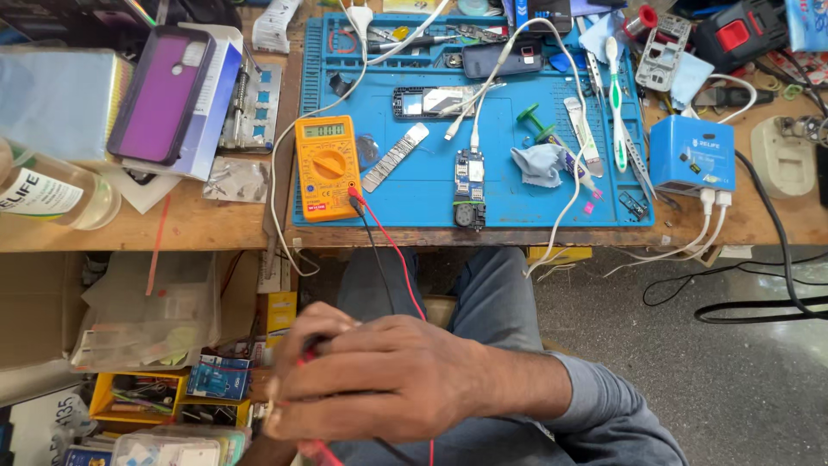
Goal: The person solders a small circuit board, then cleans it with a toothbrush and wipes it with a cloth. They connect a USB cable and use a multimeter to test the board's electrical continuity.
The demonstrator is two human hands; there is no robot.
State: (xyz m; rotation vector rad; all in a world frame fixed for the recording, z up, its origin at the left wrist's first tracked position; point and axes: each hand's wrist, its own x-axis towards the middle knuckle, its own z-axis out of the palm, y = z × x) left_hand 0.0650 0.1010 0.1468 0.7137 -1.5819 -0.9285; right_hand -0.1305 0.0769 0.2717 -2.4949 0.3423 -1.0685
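Red and black probe leads (392, 259) run from the orange multimeter (327, 168) on the blue mat (414, 194) down to the hands above the lap. The right hand (388, 380) lies over the left hand (302, 345), fingers curled tight on the probes, which angle down-left. A blue box (692, 155) sits far up-right of the fingers, a clear bottle (52, 192) far up-left.

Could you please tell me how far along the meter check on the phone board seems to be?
Done: multimeter is on, its leads plugged in; the board lies bare on the blue mat. In hand: both hands hold the probes over the lap. Left: probes have not touched the board.
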